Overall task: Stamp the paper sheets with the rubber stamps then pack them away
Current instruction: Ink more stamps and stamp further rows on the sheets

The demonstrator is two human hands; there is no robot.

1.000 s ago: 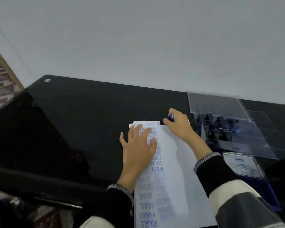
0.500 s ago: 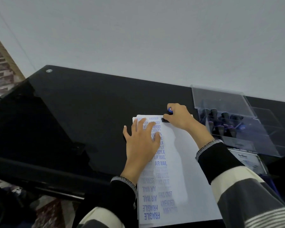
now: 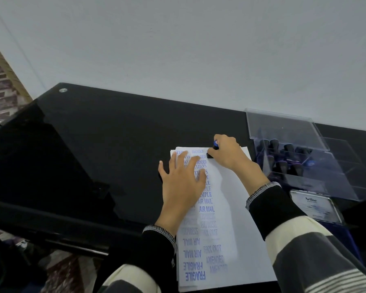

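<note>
While our right hand (image 3: 228, 154) grips a rubber stamp (image 3: 213, 149), fingers curled round its blue-topped handle and its black base pressed on the far edge of the top paper sheet (image 3: 237, 218), our left hand (image 3: 181, 182) lies flat with fingers spread, pinning the stack. Under and behind those left fingers run 2 columns of blue impressions: AMENDED, SAMPLE, AIR MAIL, EXPRESS, FAX OUT, FRAGILE. We judge the stamping well advanced on this sheet, though the strip below our right wrist is blank. Beyond the right fingers, the clear stamp case (image 3: 334, 166) stands open with more stamps (image 3: 283, 154) racked inside, and the Artline ink pad (image 3: 317, 208) sits open. Packing away has not begun.
</note>
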